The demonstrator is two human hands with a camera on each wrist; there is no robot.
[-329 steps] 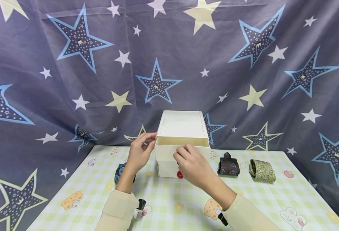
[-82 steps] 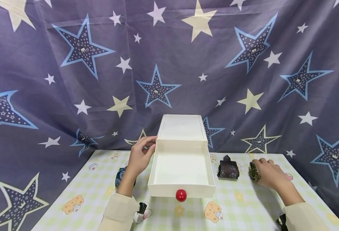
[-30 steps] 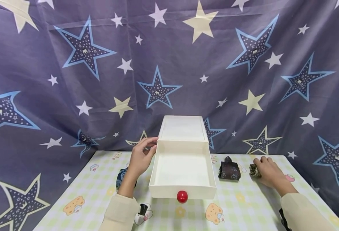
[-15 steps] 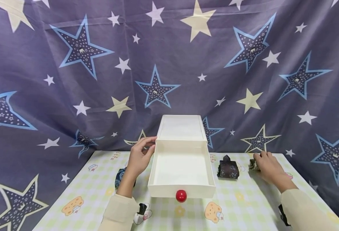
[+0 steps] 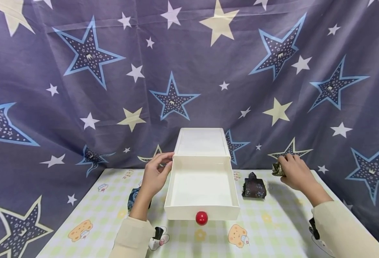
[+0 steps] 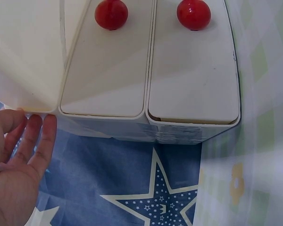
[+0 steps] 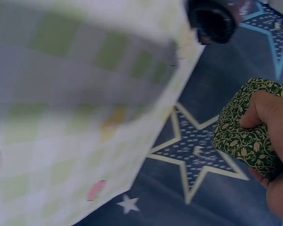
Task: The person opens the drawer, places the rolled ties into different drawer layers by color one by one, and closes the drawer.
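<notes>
My right hand (image 5: 296, 172) grips a rolled green necktie (image 5: 277, 169) with a pale vine pattern, held above the table's back right. In the right wrist view, the thumb and fingers wrap the rolled necktie (image 7: 250, 125). With fingers extended, my left hand (image 5: 155, 176) touches the left side of a white drawer cabinet (image 5: 202, 141). Its top drawer (image 5: 202, 186) is pulled far out, showing a bare inside and a red knob (image 5: 201, 218). In the left wrist view, the left fingertips (image 6: 49, 123) rest at the cabinet's edge beside two closed lower drawers (image 6: 108, 70).
A dark rolled necktie (image 5: 254, 187) lies on the checked tablecloth (image 5: 266, 233) right of the drawer. A blue patterned roll (image 5: 133, 198) sits at the left, partly behind the left forearm. A star-printed curtain (image 5: 112, 89) hangs behind the table.
The top drawer, only slightly open at first, was pulled out. My right hand went to the green necktie, took hold of it and raised it off the table. The left hand stayed at the cabinet.
</notes>
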